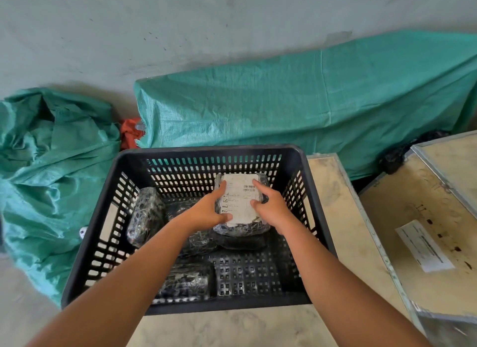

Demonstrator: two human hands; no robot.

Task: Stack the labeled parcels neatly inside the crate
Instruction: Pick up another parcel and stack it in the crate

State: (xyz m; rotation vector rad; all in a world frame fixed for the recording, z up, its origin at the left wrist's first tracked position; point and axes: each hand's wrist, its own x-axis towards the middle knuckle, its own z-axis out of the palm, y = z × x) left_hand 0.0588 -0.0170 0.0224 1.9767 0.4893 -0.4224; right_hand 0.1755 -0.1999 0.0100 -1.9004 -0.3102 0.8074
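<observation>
Head view: lower the labeled parcel [241, 202] flat, label up, onto the wrapped parcels at the far right of the crate [206, 150], edges squared. Your left hand [209, 209] and right hand [271, 207] clasp its sides, fingers partly curled over the label.

The print on the parcel's white label [238, 198] is reading as too small and blurred to make out, and both hands are covering its side edges. The forearms are hiding part of the crate's floor [247, 274] and the dark wrapped parcels beneath. The wooden box [426, 207] is running off the right edge, its paper slip [424, 246] blurring into illegibility
</observation>
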